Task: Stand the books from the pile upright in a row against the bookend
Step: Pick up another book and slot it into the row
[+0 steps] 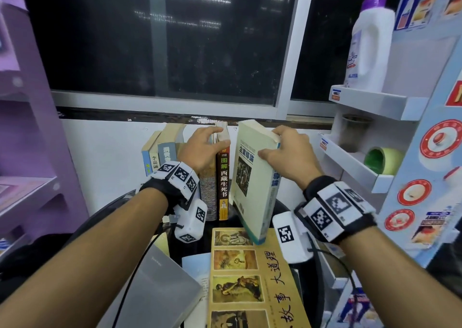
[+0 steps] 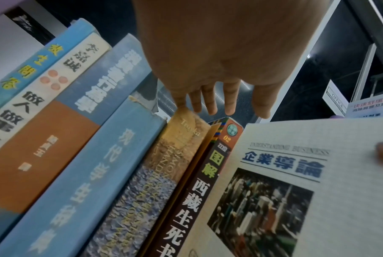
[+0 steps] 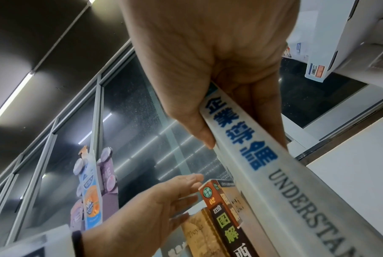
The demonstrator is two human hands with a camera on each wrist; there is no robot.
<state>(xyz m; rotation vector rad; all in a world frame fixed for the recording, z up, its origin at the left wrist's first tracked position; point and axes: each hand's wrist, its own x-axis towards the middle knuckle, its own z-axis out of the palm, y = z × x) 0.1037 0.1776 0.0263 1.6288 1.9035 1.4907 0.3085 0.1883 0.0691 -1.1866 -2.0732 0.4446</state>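
Book going into row

Pale cream paperback textbook with blue spine lettering (image 1: 252, 177) pinched at its top corner in right hand (image 1: 290, 157), tilted, lower end over yellow picture-cover book (image 1: 252, 277) on the flat pile. Left hand (image 1: 200, 147), fingers straight, resting on tops of upright row (image 2: 111, 156), steadying dark-spined end book (image 1: 222, 185). Placing step under way. Next, likely: swing textbook vertical, seat beside dark spine, release. Bookend not seen.
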